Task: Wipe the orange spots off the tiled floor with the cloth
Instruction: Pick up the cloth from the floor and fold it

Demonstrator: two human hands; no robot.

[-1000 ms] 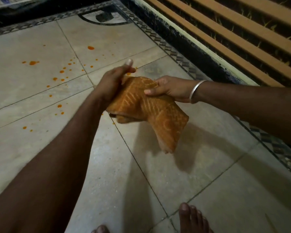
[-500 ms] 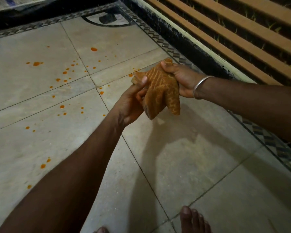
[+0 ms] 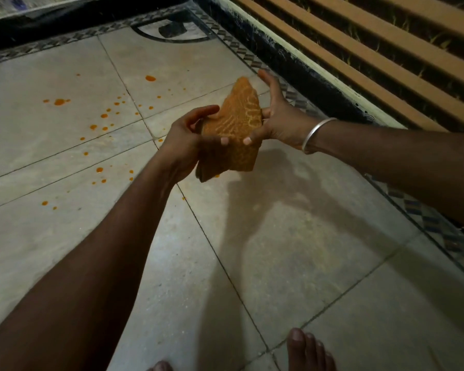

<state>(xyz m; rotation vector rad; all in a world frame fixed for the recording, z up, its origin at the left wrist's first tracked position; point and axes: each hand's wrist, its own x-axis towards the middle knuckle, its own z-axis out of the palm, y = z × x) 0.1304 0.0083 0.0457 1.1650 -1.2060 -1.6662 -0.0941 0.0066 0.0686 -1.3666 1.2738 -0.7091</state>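
A folded orange patterned cloth [image 3: 237, 124] is held in the air between both hands, well above the floor. My left hand [image 3: 184, 141] grips its left and lower side with curled fingers. My right hand [image 3: 277, 120], with a silver bangle on the wrist, holds the right edge, thumb and fingertips pressed on the cloth while one finger points up. Several orange spots [image 3: 103, 115] lie scattered on the beige tiled floor [image 3: 292, 250] to the left of the hands, with a larger one [image 3: 150, 78] farther back.
A dark raised kerb [image 3: 292, 65] with wooden slats [image 3: 386, 49] behind it runs along the right. A patterned tile border [image 3: 426, 218] follows it. My bare feet [image 3: 310, 350] stand at the bottom edge. A dark strip closes off the far end.
The cloth has been folded from a loose hanging piece into a compact triangle. Both hands shifted their hold on it, and my right hand has turned with a finger now raised.
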